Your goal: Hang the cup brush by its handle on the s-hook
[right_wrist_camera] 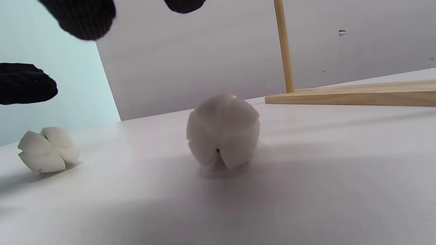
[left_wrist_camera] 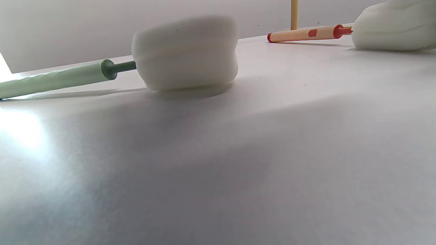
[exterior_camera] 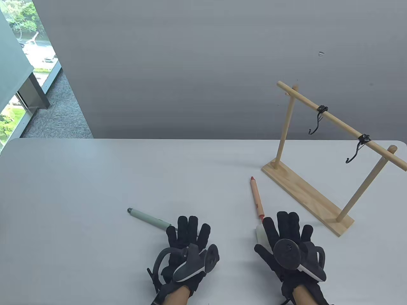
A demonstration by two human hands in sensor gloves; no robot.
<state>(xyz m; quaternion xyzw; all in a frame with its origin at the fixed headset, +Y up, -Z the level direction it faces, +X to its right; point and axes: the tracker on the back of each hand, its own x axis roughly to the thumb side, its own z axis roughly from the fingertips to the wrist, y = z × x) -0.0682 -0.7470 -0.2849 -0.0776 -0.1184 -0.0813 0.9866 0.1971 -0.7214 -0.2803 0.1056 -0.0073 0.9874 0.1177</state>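
**Two cup brushes flat on the table, both hooks bare**

The orange-handled cup brush lay flat on the white table, its handle pointing away from the person toward the near end of the wooden rack. Its white sponge head sat at the near end, under the fingers of the right hand. The green-handled cup brush lay to the left, well apart, its sponge head likewise tucked below the left hand.

On the rack's crossbar hung two black S-hooks, the far hook and the near hook, each with nothing on it. No container stood on the table.

Both hands lay palm down with fingers stretched forward and close together. The wrist views showed clear space between each hand and the sponge below it; neither hand gripped a brush. In the right wrist view two black fingertips hung above the tabletop, not touching the sponge.

The rack stood at the table's right side, its base running diagonally, with one end near the right hand. A wide stretch of bare tabletop lay to the left and beyond the brushes, up to the far edge by the grey wall.
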